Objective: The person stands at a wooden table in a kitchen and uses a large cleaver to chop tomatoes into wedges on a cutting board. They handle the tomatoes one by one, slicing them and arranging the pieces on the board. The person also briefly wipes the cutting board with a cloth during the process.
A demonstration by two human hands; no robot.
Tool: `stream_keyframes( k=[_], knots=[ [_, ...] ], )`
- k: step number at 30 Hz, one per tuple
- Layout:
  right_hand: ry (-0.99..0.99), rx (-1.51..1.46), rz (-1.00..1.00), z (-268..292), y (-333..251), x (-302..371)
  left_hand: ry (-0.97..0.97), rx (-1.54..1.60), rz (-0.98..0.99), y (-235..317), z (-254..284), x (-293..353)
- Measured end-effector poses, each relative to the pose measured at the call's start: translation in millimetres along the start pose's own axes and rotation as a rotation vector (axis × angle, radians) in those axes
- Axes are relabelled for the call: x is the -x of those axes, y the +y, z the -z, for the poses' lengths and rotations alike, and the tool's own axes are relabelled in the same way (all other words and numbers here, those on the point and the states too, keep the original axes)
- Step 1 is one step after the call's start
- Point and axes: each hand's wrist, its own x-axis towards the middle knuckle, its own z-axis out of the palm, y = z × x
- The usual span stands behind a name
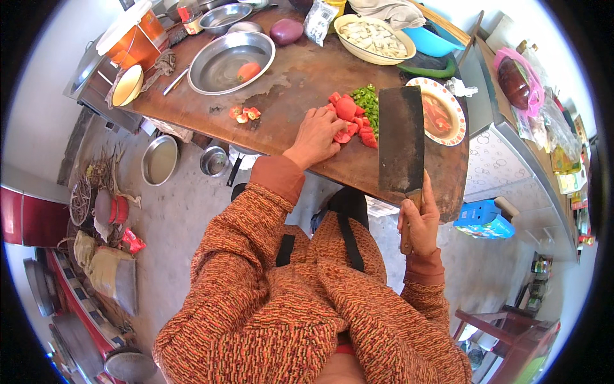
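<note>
My right hand (420, 221) is closed round the wooden handle of a broad dark cleaver (401, 144). The blade points away from me, its flat face showing above the right end of the wooden table (288, 89). Close to the front edge, my left hand (315, 139) rests with bent fingers on cut tomato pieces (346, 109); its fingertips are partly hidden among them. Chopped green peppers (366, 99) lie in a heap just behind, partly covered by the blade. Several small tomato scraps (244, 114) sit apart to the left.
A metal basin (198, 72) holds water and a tomato. Behind stand a yellow bowl (339, 40) of pale cubes, a blue basin (448, 43) and an eggplant (286, 31). At right sits a dotted-rim bowl (460, 118) of reddish liquid. Pans (160, 160) lie on the floor.
</note>
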Motion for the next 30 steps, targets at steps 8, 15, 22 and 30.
stream_keyframes(
  k=[8,15,22,30],
  knots=[
    [-0.027,0.048,-0.015,-11,0,0,0.277,0.042,0.077,6,11,17],
    [-0.252,0.435,0.034,-21,-7,-4,0.401,0.048,0.345,12,15,75],
    [-0.46,0.864,0.405,-31,-16,-24,0.357,0.153,0.308,7,21,90],
    [-0.543,1.104,0.463,-31,-28,-29,0.336,0.211,0.314,5,18,97]
  ],
)
